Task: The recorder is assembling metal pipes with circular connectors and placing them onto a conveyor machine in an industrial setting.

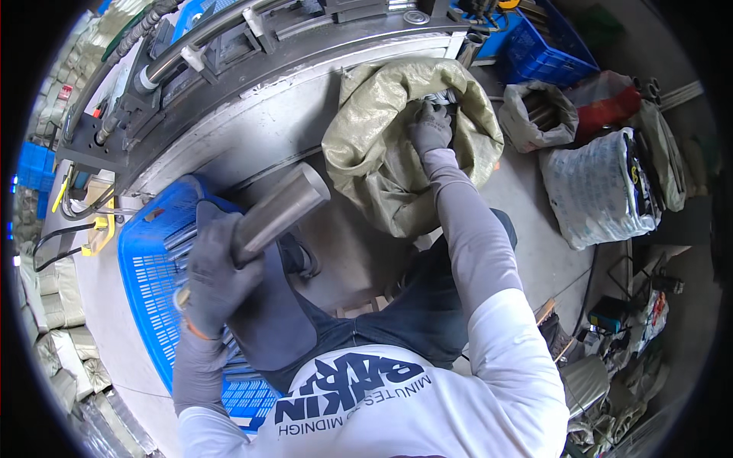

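Note:
My left hand [217, 271], in a grey glove, is closed around a wide metal tube [282, 210]. The tube slants up to the right, its hollow end toward the sack, above my left thigh. Under that forearm stands a blue plastic basket [141, 278] with thin metal tubes [179, 243] in it. My right hand [431, 130], also gloved, is inside the mouth of an olive woven sack [363, 156]. Its fingers are curled against shiny metal pieces [441, 97]; what they grip is partly hidden.
A machine bench [282, 49] with a long rod runs across the back. At right stand a white sack of tubes [538, 114], a stuffed white bag [592, 191] and a blue crate [546, 57]. A yellow-framed item [99, 221] with black cables lies left of the basket.

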The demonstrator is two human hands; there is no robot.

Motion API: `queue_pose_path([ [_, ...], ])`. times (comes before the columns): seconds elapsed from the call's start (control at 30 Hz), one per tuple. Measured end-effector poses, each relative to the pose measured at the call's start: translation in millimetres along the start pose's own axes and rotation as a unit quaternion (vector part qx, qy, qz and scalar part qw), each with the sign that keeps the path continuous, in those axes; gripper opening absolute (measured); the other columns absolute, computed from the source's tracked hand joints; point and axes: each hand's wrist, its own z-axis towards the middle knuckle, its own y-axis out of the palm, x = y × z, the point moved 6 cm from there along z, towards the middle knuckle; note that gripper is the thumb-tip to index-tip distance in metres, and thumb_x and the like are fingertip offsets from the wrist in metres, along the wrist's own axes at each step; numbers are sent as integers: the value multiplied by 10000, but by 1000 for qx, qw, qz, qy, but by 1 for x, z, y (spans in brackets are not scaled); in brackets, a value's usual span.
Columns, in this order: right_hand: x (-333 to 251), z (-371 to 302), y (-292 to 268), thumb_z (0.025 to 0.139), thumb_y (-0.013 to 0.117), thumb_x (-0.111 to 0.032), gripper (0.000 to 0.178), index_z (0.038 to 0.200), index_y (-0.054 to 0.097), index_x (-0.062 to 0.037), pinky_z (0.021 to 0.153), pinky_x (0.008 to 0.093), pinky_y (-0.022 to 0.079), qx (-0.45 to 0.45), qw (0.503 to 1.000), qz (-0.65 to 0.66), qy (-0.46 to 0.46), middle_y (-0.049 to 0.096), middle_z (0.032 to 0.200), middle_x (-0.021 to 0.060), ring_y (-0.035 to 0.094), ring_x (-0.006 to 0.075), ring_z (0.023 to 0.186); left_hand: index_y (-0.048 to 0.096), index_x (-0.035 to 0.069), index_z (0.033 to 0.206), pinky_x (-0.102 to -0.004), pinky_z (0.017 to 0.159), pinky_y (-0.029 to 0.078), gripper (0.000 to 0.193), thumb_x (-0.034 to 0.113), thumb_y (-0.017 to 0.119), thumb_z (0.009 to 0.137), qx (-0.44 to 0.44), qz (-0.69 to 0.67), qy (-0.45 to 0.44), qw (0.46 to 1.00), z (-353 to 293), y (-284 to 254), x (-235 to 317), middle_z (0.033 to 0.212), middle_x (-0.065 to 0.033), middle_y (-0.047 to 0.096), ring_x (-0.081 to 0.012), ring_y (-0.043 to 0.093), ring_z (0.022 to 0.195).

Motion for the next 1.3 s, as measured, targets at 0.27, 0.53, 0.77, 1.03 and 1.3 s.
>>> queue_pose_path([
  [0.27, 17, -14, -25, 976, 618, -324, 419, 1278, 705, -47, 864, 396, 581, -62, 881, 462, 77, 740, 1037, 143, 714, 287, 913, 640, 44, 1258, -485, 843, 506, 608, 229, 768, 693, -38, 44, -21, 998, -11, 40, -8, 1038, -168, 671, -376, 652, 999],
  [0.53, -99, -147, -138, 1136, 396, -270, 430, 1357, 588, 44, 694, 280, 579, -303, 551, 777, 5, 746, 1116, 195, 731, 238, 848, 635, 57, 1236, -476, 830, 516, 608, 240, 771, 673, 17, 34, -2, 999, -20, 27, -7, 1048, -148, 681, -348, 665, 977],
  [0.77, -124, -173, -133, 958, 665, 17, 368, 1322, 616, 40, 719, 329, 583, -233, 538, 808, 50, 754, 1076, 128, 733, 222, 863, 652, 43, 1230, -475, 835, 522, 587, 222, 802, 691, 30, 13, 23, 999, -33, 18, -5, 1022, -160, 679, -370, 668, 961],
  [1.03, -133, -202, -146, 1044, 623, -335, 493, 1343, 614, 57, 937, 296, 524, -262, 588, 765, -20, 699, 1234, 144, 695, 238, 1067, 646, 31, 1240, -474, 843, 516, 597, 233, 801, 700, 14, 23, 33, 999, -33, 23, -6, 1034, -151, 688, -354, 671, 968],
  [1.3, -158, -208, -169, 1099, 371, -317, 477, 1186, 697, 20, 949, 374, 529, -97, 816, 500, -273, 727, 1135, 174, 704, 290, 1050, 637, 40, 1246, -470, 842, 517, 595, 243, 795, 709, -17, 50, 22, 998, -29, 31, -4, 1033, -141, 681, -340, 674, 969],
])
